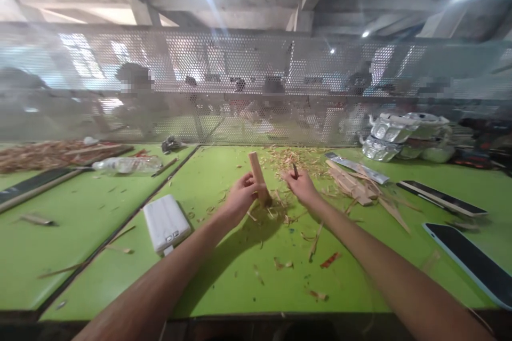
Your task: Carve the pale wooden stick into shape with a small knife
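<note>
The wood stick looks light and stiff, so you can hold it with one hand, but it is thin and could slip or tip if you press on it hard. The best place to hold it looks like low down, close to the table, where your left hand is wrapped around it now. It is pale tan, short and straight, and it stands almost upright, leaning a little to the left, just left of the middle of the frame. Its bottom end rests on the green table in a heap of wood chips. Your right hand is just to the right of the stick, closed around a small dark tool; only its tip shows, so you cannot tell what kind it is. More thin wood strips lie to the right of that hand. A white power bank lies lower left of the stick. A clear plastic bottle lies on its side at the left. A dark phone sits at the lower right edge. A metal mesh wall runs across the back.
</note>
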Motion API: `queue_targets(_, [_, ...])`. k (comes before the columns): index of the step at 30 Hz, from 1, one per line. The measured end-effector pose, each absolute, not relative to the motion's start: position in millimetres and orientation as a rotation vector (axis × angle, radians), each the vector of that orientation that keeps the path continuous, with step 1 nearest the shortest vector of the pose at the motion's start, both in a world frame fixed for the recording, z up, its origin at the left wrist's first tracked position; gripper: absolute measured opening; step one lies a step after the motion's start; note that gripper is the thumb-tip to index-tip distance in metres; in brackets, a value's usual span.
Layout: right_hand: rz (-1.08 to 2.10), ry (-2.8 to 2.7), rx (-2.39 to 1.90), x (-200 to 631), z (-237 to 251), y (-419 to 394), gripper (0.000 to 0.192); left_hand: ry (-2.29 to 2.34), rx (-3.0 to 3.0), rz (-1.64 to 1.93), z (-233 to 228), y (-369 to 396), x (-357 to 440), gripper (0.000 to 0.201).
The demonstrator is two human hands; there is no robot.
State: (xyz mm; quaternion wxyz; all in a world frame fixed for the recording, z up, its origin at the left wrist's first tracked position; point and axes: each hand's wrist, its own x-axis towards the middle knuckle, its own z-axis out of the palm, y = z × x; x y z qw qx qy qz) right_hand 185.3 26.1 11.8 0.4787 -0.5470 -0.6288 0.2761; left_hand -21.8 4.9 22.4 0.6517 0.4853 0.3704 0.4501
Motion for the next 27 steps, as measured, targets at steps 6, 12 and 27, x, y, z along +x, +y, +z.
queue_targets(6, [0.703,-1.613,-1.213,179.4,17.4,19.8,0.038,0.837,1.2,1.144,20.4,12.2,-26.4,0.03])
queue_targets(12, [0.837,-1.566,-1.194,179.6,20.0,12.8,0.041,0.854,1.177,1.252,13.0,14.3,-24.6,0.035])
queue_targets(27, [0.772,-1.425,-1.132,202.3,25.9,29.6,0.041,0.586,1.391,0.89,32.0,-5.7,-26.5,0.064])
